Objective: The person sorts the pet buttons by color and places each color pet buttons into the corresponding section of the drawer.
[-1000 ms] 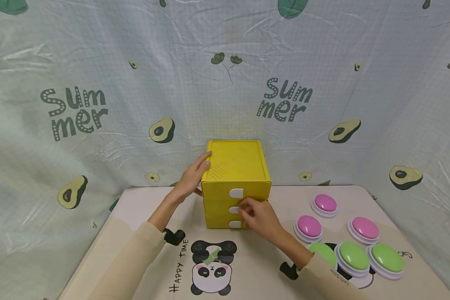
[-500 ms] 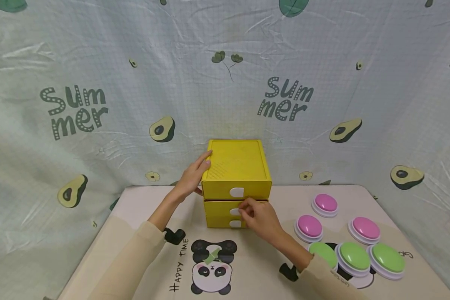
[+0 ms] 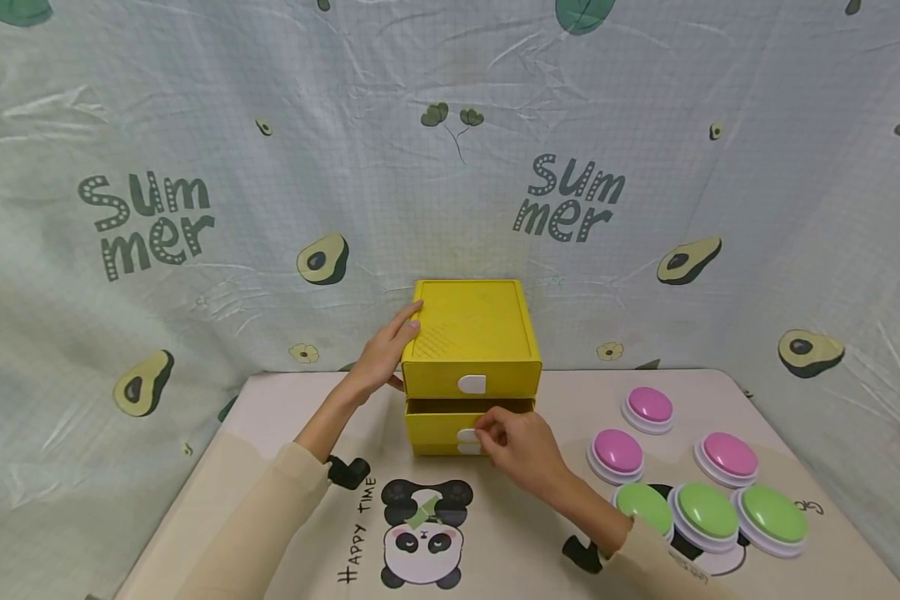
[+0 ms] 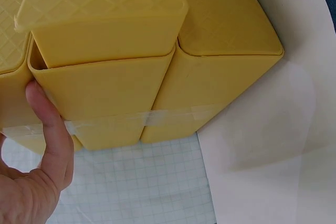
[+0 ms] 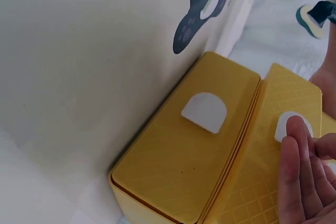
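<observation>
A yellow drawer cabinet with three stacked drawers stands at the back of the table. Its middle drawer is pulled partway out, leaving a dark gap above the front. My right hand pinches the white tab handle of that drawer; fingers and thumb meet at the tab handle in the right wrist view. My left hand rests against the cabinet's upper left side, fingers extended. In the left wrist view, a straight finger of the left hand touches the cabinet near the drawer's edge. The drawer's inside is too dark to read.
Right of the cabinet sit several round push buttons, pink ones behind and green ones in front. The table carries a printed panda. A patterned curtain hangs directly behind.
The middle drawer has slid out toward me from shut, drawn by my right hand on its tab handle. My left hand has stayed on the cabinet's side.
</observation>
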A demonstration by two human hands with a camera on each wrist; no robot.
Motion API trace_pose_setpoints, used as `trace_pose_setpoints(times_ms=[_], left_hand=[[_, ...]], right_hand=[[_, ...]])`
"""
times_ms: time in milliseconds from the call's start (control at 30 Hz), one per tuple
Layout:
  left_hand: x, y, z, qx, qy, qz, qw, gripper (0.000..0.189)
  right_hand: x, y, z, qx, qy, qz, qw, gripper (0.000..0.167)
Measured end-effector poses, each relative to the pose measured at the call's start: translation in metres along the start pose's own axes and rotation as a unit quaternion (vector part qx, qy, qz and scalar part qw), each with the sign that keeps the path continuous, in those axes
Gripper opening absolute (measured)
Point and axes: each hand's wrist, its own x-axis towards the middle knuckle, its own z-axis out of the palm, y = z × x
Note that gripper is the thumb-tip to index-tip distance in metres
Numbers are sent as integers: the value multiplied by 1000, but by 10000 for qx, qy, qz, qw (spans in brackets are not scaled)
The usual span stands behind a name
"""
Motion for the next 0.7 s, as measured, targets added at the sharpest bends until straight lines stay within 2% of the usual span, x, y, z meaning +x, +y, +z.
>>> trace_pose_setpoints(times_ms=[233,500,700], left_hand=[[-1,1,0,23,38,1,10000,59],[-1,-1,0,45,87,117,9999,57],[-1,-1,-1,46,93,117,9999,57]], right_hand=[[-6,-2,-1,-62,-54,-33,10000,5],[-13,-3,-3,256,-111,-145,9995,5],[-18,-2,-5,257,-94,-232,9994,5]])
